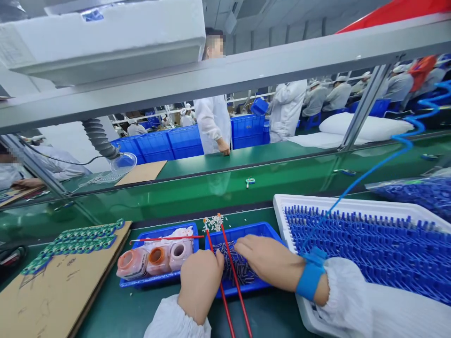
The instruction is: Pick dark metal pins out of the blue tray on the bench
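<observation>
The right hand point(264, 260), fingers pressed together, rests on dark pins point(239, 267) in a blue tray point(246, 230). The left hand point(200, 286) hides its fingers, beside another blue tray point(158, 234) of pink bottles point(158, 260).

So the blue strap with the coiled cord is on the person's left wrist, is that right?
Not the left: the head view shows the blue wrist strap on the person's right wrist, just behind the right hand. The coiled blue cord does run from it, as you said.
</observation>
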The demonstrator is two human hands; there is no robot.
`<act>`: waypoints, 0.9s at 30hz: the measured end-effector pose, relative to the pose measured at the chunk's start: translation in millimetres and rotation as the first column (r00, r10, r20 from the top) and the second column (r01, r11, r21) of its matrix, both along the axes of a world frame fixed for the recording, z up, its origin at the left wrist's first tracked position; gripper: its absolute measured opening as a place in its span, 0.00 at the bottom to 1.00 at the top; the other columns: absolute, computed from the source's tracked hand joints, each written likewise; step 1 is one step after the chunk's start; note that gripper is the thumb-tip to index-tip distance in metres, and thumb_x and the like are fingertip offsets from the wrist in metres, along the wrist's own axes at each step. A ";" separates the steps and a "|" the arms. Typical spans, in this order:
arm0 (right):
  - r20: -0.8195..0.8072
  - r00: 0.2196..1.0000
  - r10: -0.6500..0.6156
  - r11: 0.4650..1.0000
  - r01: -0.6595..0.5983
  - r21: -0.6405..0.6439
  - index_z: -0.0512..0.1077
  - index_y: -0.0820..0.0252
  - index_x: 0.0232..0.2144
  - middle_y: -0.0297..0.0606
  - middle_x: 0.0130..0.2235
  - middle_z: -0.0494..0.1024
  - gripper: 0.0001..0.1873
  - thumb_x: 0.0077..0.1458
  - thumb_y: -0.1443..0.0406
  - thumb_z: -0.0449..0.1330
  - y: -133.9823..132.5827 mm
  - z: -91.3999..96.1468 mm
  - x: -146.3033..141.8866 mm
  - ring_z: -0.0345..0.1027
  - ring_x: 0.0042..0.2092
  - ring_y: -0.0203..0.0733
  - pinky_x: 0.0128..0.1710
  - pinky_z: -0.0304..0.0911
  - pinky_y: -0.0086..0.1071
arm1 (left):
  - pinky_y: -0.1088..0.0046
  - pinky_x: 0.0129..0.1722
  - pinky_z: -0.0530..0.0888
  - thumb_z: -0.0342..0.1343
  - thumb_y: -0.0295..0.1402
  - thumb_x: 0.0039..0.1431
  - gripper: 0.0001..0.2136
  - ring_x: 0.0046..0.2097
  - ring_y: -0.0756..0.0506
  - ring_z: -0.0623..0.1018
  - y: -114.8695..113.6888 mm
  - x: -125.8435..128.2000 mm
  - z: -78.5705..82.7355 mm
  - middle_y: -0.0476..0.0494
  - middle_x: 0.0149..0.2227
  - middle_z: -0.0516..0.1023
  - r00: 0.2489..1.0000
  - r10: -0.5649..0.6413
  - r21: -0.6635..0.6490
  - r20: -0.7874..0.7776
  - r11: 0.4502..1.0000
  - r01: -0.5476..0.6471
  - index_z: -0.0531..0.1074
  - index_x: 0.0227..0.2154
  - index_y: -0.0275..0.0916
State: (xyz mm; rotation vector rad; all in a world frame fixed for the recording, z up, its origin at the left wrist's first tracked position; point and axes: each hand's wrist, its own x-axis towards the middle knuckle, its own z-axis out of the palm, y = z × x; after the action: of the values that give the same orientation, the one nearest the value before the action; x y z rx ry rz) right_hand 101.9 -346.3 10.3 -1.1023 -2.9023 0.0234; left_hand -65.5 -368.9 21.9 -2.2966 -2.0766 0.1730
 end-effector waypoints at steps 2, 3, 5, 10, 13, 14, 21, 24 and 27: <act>0.024 0.998 -0.066 0.997 0.066 -0.031 0.69 0.69 0.40 0.42 0.39 0.69 0.10 0.54 0.78 0.60 9.2 1.0 7.4 0.64 0.41 0.49 0.41 0.64 0.40 | 0.60 0.27 0.71 0.37 0.32 0.63 0.21 0.32 0.34 0.79 -0.4 -1.4 -0.1 0.29 0.29 0.79 1.000 0.012 0.008 0.012 1.000 -0.013 0.76 0.29 0.29; 0.040 0.997 -0.070 0.996 0.072 -0.058 0.68 0.69 0.40 0.41 0.39 0.69 0.10 0.55 0.76 0.62 13.8 0.0 9.9 0.64 0.42 0.49 0.41 0.64 0.41 | 0.61 0.27 0.71 0.37 0.32 0.63 0.21 0.31 0.34 0.79 -0.6 -2.1 0.0 0.29 0.28 0.79 1.000 0.010 0.006 0.016 1.000 -0.010 0.76 0.29 0.30; 0.070 0.997 -0.035 0.991 0.044 -0.127 0.68 0.67 0.43 0.40 0.42 0.68 0.15 0.55 0.70 0.67 21.5 -4.4 11.4 0.63 0.43 0.48 0.43 0.64 0.41 | 0.63 0.26 0.70 0.38 0.31 0.63 0.21 0.30 0.35 0.79 -1.3 -3.6 0.1 0.32 0.27 0.79 1.000 0.007 -0.001 0.026 1.000 -0.007 0.76 0.28 0.31; 0.104 0.993 0.061 0.974 -0.036 -0.225 0.65 0.63 0.51 0.42 0.48 0.64 0.28 0.51 0.63 0.71 28.4 -18.3 -2.9 0.62 0.45 0.51 0.43 0.65 0.43 | 0.66 0.24 0.68 0.38 0.33 0.63 0.21 0.30 0.37 0.79 -3.0 -4.7 0.9 0.35 0.26 0.79 0.996 0.050 -0.018 0.071 0.999 -0.049 0.77 0.27 0.34; 0.125 0.989 0.079 0.971 -0.048 -0.234 0.65 0.61 0.51 0.43 0.50 0.62 0.28 0.52 0.61 0.70 29.1 -20.0 -8.0 0.60 0.46 0.52 0.42 0.65 0.43 | 0.67 0.24 0.67 0.39 0.33 0.62 0.21 0.30 0.37 0.80 -2.9 -4.0 1.7 0.35 0.26 0.80 0.992 0.077 -0.042 0.097 0.996 -0.073 0.77 0.27 0.34; 0.134 0.988 0.078 0.971 -0.045 -0.235 0.65 0.60 0.51 0.42 0.50 0.62 0.27 0.53 0.61 0.70 29.6 -19.4 -7.4 0.60 0.46 0.52 0.42 0.65 0.44 | 0.68 0.24 0.67 0.40 0.33 0.62 0.20 0.30 0.38 0.80 -2.6 -3.8 1.7 0.35 0.26 0.80 0.991 0.086 -0.049 0.105 0.996 -0.081 0.77 0.27 0.34; 0.127 0.989 0.081 0.976 -0.052 -0.212 0.66 0.62 0.50 0.43 0.52 0.61 0.26 0.52 0.63 0.70 35.5 -17.5 0.3 0.60 0.48 0.52 0.45 0.64 0.44 | 0.67 0.24 0.66 0.40 0.34 0.61 0.20 0.30 0.38 0.79 0.6 -6.1 -4.7 0.36 0.26 0.80 0.987 0.086 -0.088 0.133 0.993 -0.075 0.77 0.25 0.35; 0.084 0.979 0.186 0.959 -0.162 -0.233 0.61 0.53 0.56 0.36 0.59 0.53 0.34 0.50 0.63 0.71 35.0 -23.0 -6.1 0.48 0.57 0.53 0.51 0.60 0.46 | 0.67 0.26 0.67 0.39 0.33 0.62 0.20 0.31 0.38 0.79 1.1 -6.8 -6.9 0.35 0.28 0.80 0.988 0.072 -0.099 0.133 0.993 -0.059 0.77 0.27 0.34; 0.083 0.969 0.234 0.945 -0.207 -0.253 0.62 0.51 0.55 0.33 0.60 0.51 0.32 0.51 0.64 0.70 33.5 -27.2 -9.3 0.45 0.58 0.54 0.52 0.59 0.50 | 0.67 0.26 0.67 0.39 0.33 0.61 0.20 0.31 0.38 0.79 1.4 -6.3 -6.9 0.35 0.28 0.80 0.986 0.084 -0.108 0.145 0.992 -0.068 0.77 0.27 0.34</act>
State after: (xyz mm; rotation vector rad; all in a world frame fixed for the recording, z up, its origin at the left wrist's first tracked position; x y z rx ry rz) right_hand 92.7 -312.7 -16.9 -0.8192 -3.1772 0.3427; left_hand -71.7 -367.5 15.0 -2.3575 -2.2806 0.1166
